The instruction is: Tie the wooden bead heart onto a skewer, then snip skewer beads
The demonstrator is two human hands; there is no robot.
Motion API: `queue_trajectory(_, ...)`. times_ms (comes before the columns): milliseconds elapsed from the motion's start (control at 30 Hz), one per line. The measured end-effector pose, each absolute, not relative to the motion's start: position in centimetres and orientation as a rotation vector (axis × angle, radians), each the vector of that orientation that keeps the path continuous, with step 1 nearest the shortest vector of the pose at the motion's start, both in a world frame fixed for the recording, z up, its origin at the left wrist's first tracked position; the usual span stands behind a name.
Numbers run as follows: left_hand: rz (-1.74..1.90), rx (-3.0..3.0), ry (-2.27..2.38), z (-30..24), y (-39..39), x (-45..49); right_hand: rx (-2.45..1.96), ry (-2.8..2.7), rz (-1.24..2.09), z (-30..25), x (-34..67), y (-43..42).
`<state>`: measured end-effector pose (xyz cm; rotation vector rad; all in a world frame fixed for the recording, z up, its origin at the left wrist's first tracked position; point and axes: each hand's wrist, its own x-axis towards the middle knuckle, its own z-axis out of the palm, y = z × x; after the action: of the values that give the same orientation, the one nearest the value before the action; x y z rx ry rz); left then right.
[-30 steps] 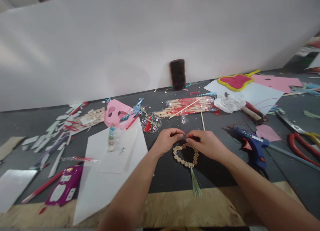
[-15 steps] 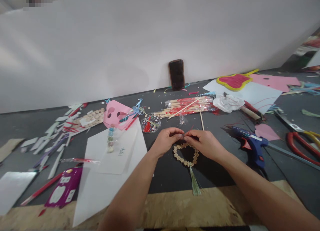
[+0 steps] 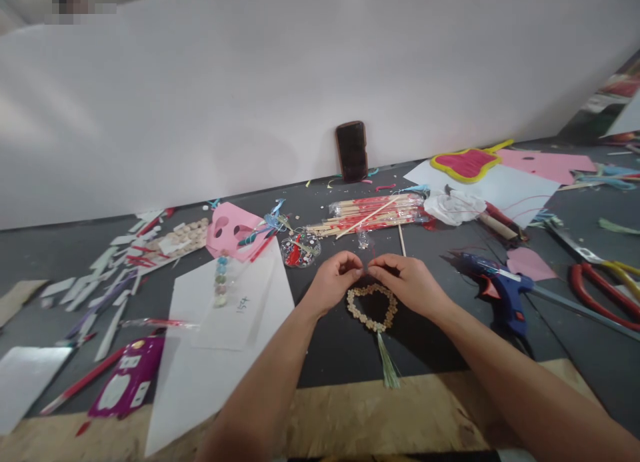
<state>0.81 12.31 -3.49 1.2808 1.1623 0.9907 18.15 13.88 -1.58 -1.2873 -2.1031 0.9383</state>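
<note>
A heart-shaped ring of small pale wooden beads (image 3: 351, 308) lies on the dark table just below my hands, and a pale green tassel (image 3: 387, 361) hangs from its lower point toward me. My left hand (image 3: 337, 280) is closed in a pinch above the heart's top left. Facing it, my right hand (image 3: 403, 280) pinches above the top right, its fingertips almost meeting the left ones. A thin reddish string (image 3: 371, 249) shows faintly at the fingertips; most of it is hidden by the fingers. Behind the right hand, a wooden stick (image 3: 402, 240) points away.
Packs of wooden sticks (image 3: 375, 212) and a round bead box (image 3: 301, 250) lie beyond my hands. At right are a blue glue gun (image 3: 505, 292) and red-handled scissors (image 3: 600, 289). White paper (image 3: 187, 375) lies left; a phone (image 3: 352, 151) leans on the white board.
Both pinched hands have drawn slightly apart, widening the gap between the fingertips. The red string stands out less than before. The beaded heart stays in place, and the view has shifted slightly.
</note>
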Motion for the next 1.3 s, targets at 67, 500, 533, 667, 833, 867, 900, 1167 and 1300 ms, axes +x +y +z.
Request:
queue_trajectory(67,0.983,1.304,1.173,-3.4,12.3,0.9,-1.265,-2.159,0.866,-1.7,18.2,13.9)
queue_trajectory(500,0.965,1.233,1.172,-2.9,12.1,1.4,-1.217,-2.563,0.221,-2.2,18.6,14.0)
queue_trajectory(533,0.967,1.245,1.18,-2.9,12.2,1.5,-1.218,-2.579,0.198,-2.1,18.6,14.0)
queue_trajectory(667,0.975,1.33,1.192,-2.9,12.3,1.6,-1.205,-2.625,0.139,-1.8,18.5,14.0)
queue_trajectory(833,0.977,1.397,1.178,-3.1,12.4,1.6,-1.212,-2.635,0.122,-1.3,18.4,13.8)
queue_trajectory(867,0.973,1.407,1.179,-3.1,12.4,1.6,-1.215,-2.634,0.124,-1.3,18.5,13.8)
queue_trajectory(900,0.969,1.414,1.179,-3.1,12.4,1.6,-1.218,-2.625,0.14,-1.3,18.6,13.9)
queue_trajectory(1167,0.945,1.389,1.107,-3.2,12.5,1.0,-1.264,-2.072,0.733,-2.5,19.1,14.9)
queue_trajectory(1300,0.918,1.361,1.075,-3.5,12.5,1.0,-1.233,-2.056,0.824,-2.7,18.2,15.1)
